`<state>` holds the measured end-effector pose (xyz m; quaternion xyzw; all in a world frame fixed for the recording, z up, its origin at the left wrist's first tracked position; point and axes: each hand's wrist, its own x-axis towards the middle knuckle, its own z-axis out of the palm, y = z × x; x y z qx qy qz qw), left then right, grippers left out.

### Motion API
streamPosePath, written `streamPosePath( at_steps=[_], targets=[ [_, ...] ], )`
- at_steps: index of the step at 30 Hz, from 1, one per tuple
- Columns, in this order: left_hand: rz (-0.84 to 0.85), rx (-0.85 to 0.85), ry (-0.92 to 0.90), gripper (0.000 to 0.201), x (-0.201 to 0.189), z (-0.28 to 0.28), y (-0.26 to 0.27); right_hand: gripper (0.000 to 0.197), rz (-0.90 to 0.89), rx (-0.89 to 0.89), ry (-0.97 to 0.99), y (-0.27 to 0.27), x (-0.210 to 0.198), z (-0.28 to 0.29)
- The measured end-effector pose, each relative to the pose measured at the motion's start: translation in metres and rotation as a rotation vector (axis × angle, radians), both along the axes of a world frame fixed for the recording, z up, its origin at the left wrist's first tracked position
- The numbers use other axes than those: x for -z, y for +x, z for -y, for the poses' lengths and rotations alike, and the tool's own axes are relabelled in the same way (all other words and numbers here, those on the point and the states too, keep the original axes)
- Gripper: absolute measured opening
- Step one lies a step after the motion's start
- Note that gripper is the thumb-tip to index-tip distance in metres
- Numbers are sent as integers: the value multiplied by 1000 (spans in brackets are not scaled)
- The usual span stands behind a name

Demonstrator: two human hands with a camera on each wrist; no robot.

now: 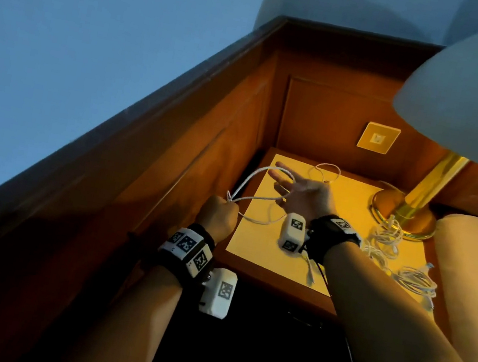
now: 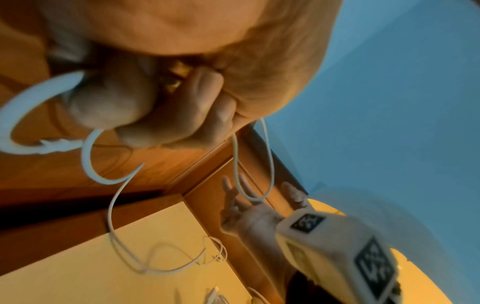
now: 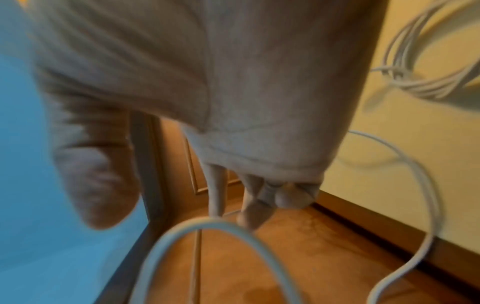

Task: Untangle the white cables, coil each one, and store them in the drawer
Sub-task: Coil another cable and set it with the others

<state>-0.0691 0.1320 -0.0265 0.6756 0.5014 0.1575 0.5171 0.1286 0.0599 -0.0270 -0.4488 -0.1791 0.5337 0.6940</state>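
Pinching a bunched part of a white cable point(image 1: 255, 198) in curled fingers, the left hand point(image 1: 218, 217) made a closed fist just off the left edge of the counter point(image 1: 346, 199). From that fist a long loop ran forward and right to the right hand point(image 1: 299, 193), whose fingers were spread almost straight, with the loop draped round them; whether any finger gripped it could not be told. The rest of this cable trailed from the left hand onto the counter beneath the right hand. Two more white cable bundles point(image 1: 387, 239) lay to the right of the right wrist, beside a brass lamp base point(image 1: 404, 214). Both wrists carried bands with black-and-white square code markers point(image 1: 188, 243); no readable lettering showed anywhere.
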Motion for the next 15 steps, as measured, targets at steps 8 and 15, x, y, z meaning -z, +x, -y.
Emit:
streamPosePath(
  at_steps=[8,15],
  targets=[
    [69,-183,-224,23,6,-29,41,33,1003,237,-920,44,37,-60],
    [141,-231,-255,30,10,-35,47,39,1230,163,-999,42,50,-81]
  ],
)
